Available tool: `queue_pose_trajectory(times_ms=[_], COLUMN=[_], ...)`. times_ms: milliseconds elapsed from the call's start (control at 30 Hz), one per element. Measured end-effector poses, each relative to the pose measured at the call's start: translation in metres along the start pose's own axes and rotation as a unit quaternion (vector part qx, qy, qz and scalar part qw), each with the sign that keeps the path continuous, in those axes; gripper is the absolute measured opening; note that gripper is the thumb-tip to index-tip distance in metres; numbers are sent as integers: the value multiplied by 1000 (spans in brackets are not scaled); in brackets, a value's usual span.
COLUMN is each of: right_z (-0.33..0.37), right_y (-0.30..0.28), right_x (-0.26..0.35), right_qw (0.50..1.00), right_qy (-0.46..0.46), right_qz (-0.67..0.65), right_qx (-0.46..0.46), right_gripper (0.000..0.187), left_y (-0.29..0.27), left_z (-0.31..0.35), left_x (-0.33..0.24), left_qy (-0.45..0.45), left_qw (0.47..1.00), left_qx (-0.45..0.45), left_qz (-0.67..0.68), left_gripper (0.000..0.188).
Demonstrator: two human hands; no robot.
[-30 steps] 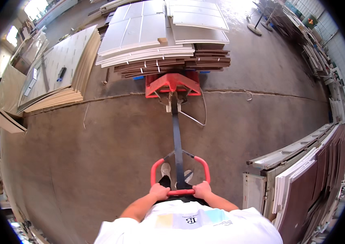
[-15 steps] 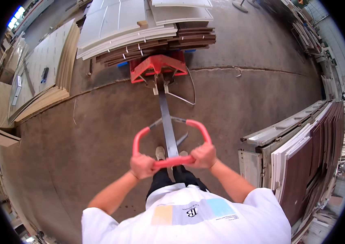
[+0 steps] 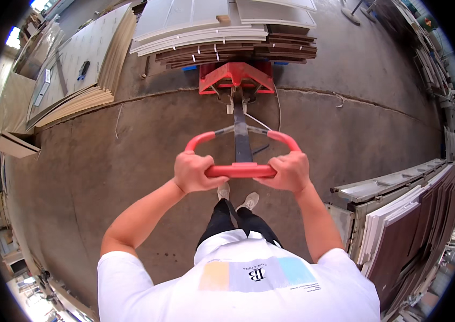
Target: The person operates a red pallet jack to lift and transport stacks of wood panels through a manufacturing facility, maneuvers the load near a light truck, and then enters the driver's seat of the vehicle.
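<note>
Clock hub: the handle bar; 12 points away from the wearer.

Pallet jack (image 3: 235, 74): red body at 12 o'clock, its dark shaft (image 3: 242, 131) running down to the looped red handle (image 3: 243, 170) in front of the wearer's torso. Left hand (image 3: 192, 170) grips the 9 o'clock corner of the loop, right hand (image 3: 291, 170) the 3 o'clock corner; fingers wrapped round on both sides. Shoes (image 3: 250, 201) on the floor toward 6 o'clock, just below the bar.

Load at 12, beyond the jack body: white panels (image 3: 176, 16) stacked flat over brown panels (image 3: 206, 56), near edges uneven. A bit of blue (image 3: 189, 68) shows beneath.

Progress, as judged: panels already stacked, jack up close to their near side, both hands set on the handle. Forks hidden under the stack; cannot tell whether they bear its weight or whether it is raised. What remains cannot be read from this view.

Further out: at 10, a stack of boards (image 3: 77, 64) with a small black object (image 3: 83, 70) on top. At 3, a metal frame (image 3: 388, 185); at 4, upright brown boards (image 3: 396, 247) beside white ones. At 1, far off, a stand base (image 3: 351, 16).
</note>
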State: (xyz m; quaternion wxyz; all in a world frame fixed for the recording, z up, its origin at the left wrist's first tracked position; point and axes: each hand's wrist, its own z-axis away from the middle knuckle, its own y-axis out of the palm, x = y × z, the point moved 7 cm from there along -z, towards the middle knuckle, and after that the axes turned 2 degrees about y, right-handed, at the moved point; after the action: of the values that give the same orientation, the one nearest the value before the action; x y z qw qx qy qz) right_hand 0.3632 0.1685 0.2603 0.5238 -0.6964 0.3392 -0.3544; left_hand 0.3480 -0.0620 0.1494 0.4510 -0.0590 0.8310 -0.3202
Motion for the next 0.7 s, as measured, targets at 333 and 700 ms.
queue_pose_trajectory(times_ms=[333,700], right_z=[308,25], right_y=[213,19], right_x=[24,4], right_qw=[800,999], right_qy=[201,23], right_qz=[-31,36], right_qx=[564,31], right_gripper=[36,49], left_y=[246,6], left_z=[223,-1], left_x=[-30,3], left_qy=[-152,-35], left_qw=[875,998], left_qx=[459,-59], left_qz=[29,7], left_gripper=[54,25])
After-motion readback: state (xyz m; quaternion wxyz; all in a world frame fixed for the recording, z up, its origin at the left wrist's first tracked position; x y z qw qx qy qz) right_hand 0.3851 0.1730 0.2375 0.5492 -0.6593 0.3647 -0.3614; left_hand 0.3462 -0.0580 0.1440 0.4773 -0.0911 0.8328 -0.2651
